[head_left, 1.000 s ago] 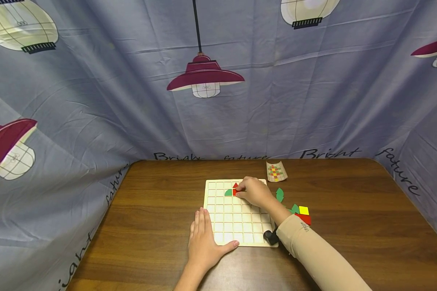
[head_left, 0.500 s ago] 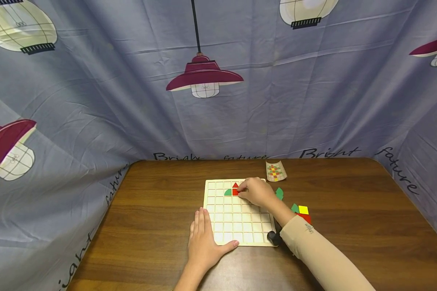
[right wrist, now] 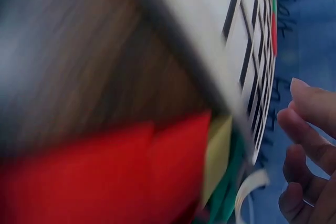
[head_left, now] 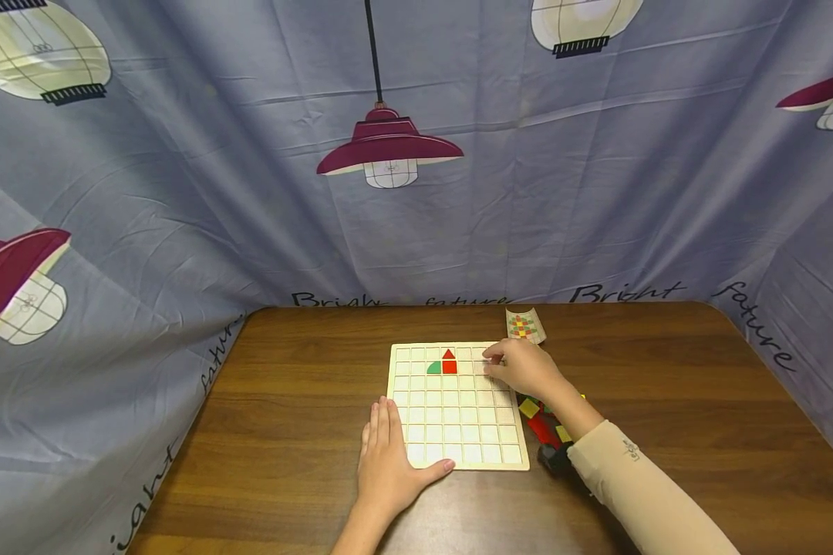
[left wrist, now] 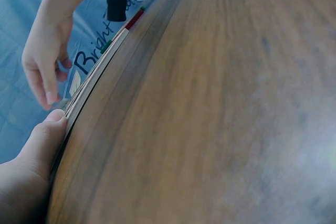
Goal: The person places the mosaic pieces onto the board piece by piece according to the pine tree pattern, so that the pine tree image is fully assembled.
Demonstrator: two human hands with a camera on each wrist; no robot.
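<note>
A pale square grid board [head_left: 458, 424] lies on the wooden table. Near its top sit a red triangle [head_left: 448, 354], a red square [head_left: 450, 368] just below it, and a green rounded piece [head_left: 434, 368] left of the square. My left hand [head_left: 390, 466] lies along the board's lower left corner, fingers straight and thumb stretched along the front edge. Over the board's upper right side hovers my right hand [head_left: 527, 368], its fingers loosely bent. Nothing shows between its fingertips [right wrist: 300, 88] in the right wrist view.
Loose red pieces [head_left: 543, 430], a yellow piece [head_left: 529, 408] and some green ones lie right of the board, partly covered by the right forearm. A small card [head_left: 524, 325] printed with a coloured pattern sits behind the board. A printed curtain [head_left: 416, 231] hangs behind the table.
My right hand has let go of the red square and moved right, away from it. The square stays below the triangle. My left hand keeps its place.
</note>
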